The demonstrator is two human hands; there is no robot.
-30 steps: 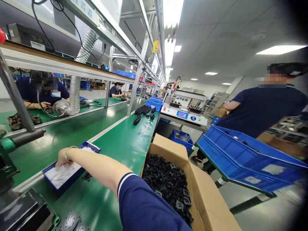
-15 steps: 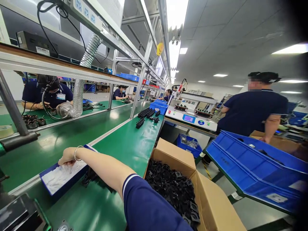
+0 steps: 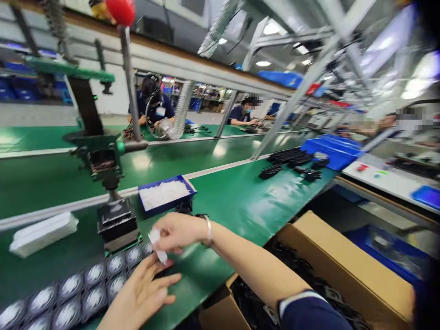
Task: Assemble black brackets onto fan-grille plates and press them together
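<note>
My right hand [image 3: 182, 231] pinches a small white slip [image 3: 156, 243] that looks like paper or thin plastic; motion blurs it. Just below it, my left hand [image 3: 144, 291] has its fingers spread, with nothing seen in them; its fingertips are close to the slip. Rows of square black parts [image 3: 94, 298] with round silver swirled faces, like small fans, lie to the left of my hands. Behind my hands stands a blue box [image 3: 142, 211] full of white slips [image 3: 165, 195]. A black block-shaped press head [image 3: 117, 220] is beside the rows' far end.
A white stack [image 3: 44, 233] lies at left on the green bench [image 3: 227, 201]. Black parts [image 3: 292, 158] and blue bins [image 3: 332, 149] are farther along. At right, an open carton [image 3: 347, 266] holds black parts. People sit across the line; a person [image 3: 151, 103] works at far left.
My right hand has left the blue box and come back toward me with a white slip. My left hand has come into view. The camera has turned left.
</note>
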